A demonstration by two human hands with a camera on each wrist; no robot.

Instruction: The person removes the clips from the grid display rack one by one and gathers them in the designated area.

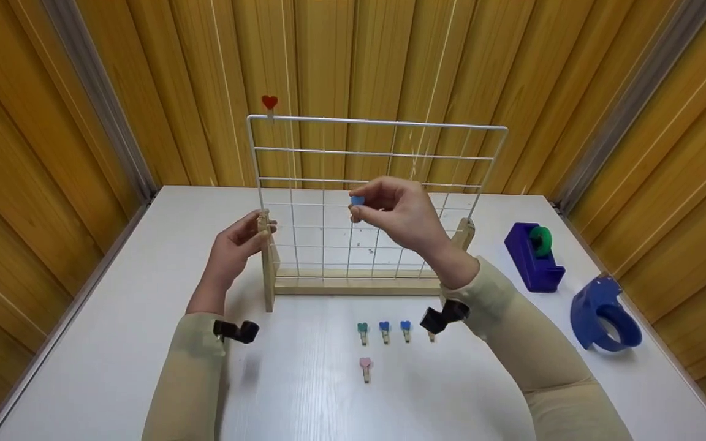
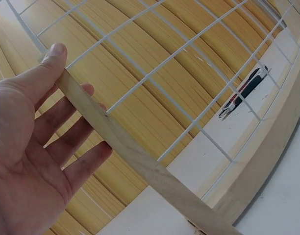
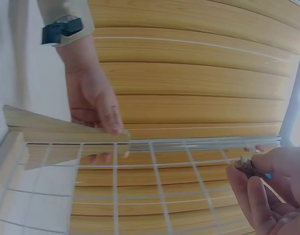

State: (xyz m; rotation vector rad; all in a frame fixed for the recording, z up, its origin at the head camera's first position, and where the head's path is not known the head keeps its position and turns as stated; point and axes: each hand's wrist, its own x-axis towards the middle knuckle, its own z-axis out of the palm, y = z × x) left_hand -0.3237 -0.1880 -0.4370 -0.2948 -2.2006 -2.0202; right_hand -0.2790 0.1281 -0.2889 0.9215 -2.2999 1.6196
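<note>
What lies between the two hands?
In the head view, white grid wires span between the left hand, holding the wooden post, and the right hand, pinching a blue clip.

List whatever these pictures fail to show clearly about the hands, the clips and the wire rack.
- Blue clip: head view, mostly covered by the right hand; its jaws cannot be seen. Right wrist view shows only its tip.
- Fourth clip on the table: head view, hidden behind the right wrist camera.
- Red heart clip: head view, too small to see its grip on the wire rack.
- Left hand: left wrist view, cut off by the frame edge.
</note>
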